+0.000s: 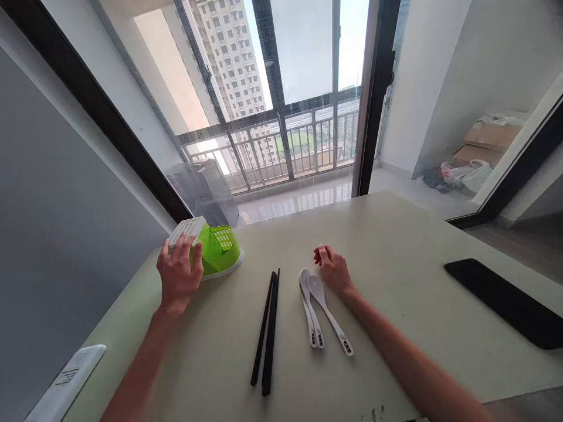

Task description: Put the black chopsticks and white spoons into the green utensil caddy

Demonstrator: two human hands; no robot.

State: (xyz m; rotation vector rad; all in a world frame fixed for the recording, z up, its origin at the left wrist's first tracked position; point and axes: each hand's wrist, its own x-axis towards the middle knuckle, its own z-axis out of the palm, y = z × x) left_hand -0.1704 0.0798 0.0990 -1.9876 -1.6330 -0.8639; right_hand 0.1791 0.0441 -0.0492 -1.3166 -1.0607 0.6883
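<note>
My left hand [180, 272] is at a green and white plastic cutlery holder [215, 249] on the far left of the table. Its fingers lie over the slotted white part, with the thumb along the near side. The holder appears tipped over, its latticed green opening facing right. My right hand [335, 268] rests on the table in a loose fist, with nothing visible in it. Just left of it lie several white spoons [314, 310] with small printed marks on the handle ends. Further left, several black chopsticks [270, 334] lie in a narrow bunch.
A long black pad [505, 302] lies at the table's right side. On the left edge there is a white power strip or similar long object [70, 381]. The pale table [378, 375] meets a glass sliding door at the back; boxes and bags [479, 152] sit beyond the glass.
</note>
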